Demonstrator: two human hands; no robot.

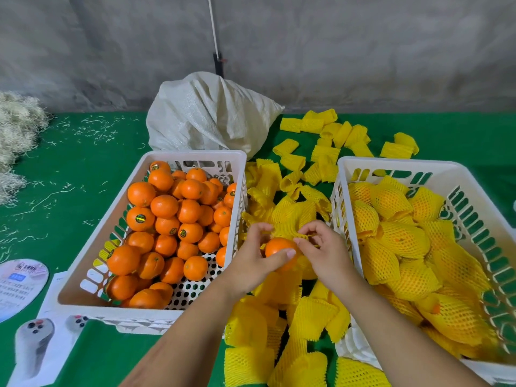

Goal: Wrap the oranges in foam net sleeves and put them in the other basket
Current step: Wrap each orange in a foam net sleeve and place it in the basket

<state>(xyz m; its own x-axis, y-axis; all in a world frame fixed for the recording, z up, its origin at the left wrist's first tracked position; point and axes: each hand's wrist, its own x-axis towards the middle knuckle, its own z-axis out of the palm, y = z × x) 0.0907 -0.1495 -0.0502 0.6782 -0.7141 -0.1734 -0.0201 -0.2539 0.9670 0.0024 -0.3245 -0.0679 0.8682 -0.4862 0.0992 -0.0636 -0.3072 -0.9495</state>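
Hands meet between my baskets: my left hand [252, 263] grips an orange [279, 248], and my right hand [324, 251] fingers pinch a yellow foam net sleeve [287, 219] at its 12 o'clock.

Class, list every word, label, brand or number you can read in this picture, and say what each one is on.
None can be read.
Round fan-shaped card: printed lines, too blurred.
White sheet: device pictures, no readable words.
Stickers on the oranges: too small.
Basket walls: cut-out shapes, not clearly letters.
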